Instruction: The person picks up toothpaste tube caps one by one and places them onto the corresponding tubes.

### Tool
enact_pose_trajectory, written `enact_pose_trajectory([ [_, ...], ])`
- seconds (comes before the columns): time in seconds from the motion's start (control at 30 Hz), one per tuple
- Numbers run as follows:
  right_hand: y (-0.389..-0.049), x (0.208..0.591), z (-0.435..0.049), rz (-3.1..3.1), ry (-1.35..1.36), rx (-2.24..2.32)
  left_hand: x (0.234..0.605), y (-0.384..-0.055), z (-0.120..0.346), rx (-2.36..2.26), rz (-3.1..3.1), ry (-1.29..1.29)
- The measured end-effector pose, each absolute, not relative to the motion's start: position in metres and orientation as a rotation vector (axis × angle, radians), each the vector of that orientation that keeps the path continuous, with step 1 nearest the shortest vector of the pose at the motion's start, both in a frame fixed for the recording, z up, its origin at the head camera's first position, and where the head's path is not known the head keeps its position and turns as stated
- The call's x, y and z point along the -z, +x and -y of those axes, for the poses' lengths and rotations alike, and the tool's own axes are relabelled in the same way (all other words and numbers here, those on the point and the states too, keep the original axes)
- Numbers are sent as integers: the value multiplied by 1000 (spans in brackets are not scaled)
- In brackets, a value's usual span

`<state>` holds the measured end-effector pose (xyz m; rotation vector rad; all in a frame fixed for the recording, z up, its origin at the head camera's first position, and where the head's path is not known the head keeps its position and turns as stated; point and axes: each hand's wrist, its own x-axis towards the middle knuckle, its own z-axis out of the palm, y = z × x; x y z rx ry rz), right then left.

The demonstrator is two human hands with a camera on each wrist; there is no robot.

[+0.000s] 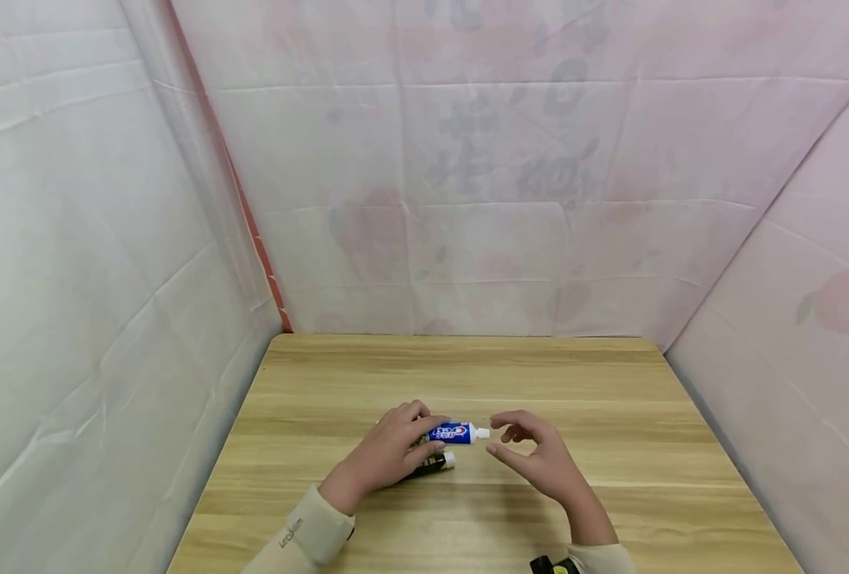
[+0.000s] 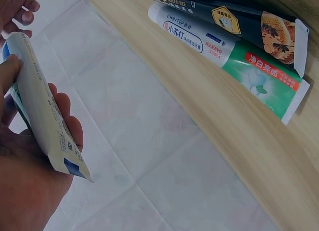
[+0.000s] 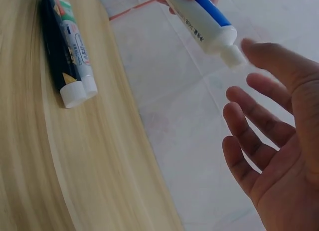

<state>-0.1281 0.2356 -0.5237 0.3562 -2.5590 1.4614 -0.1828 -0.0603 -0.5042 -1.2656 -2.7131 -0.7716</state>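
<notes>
My left hand (image 1: 393,446) grips a blue and white toothpaste tube (image 1: 450,433) above the table, its white cap pointing right. In the left wrist view the tube's pale printed back (image 2: 42,99) shows between thumb and fingers. Just off the capped end, my right hand (image 1: 539,458) has its thumb and fingers spread apart, holding nothing. The right wrist view shows the white cap (image 3: 233,56) close to the right thumb and fingertips. A black toothpaste tube (image 2: 234,21) and a green and white toothpaste tube (image 2: 229,59) lie side by side on the table below the left hand.
The wooden table (image 1: 632,414) has pale printed sheets on its left, right and far sides, such as the back sheet (image 1: 481,239). A dark device (image 1: 555,565) sits at the right wrist.
</notes>
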Motion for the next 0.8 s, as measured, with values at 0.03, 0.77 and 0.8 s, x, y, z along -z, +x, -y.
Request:
enact_pose_trajectory([
  [0.03,-128,523,-235,2546,379,-1457,504,-183,60,772,2709,-1269],
  [0.77,-129,521,-230,2639,337,-1597,510,-180,55,793,2653,-1312],
  [0.8,-129,522,-231,2648,346,-1603,510,-179,55,793,2655,-1313],
])
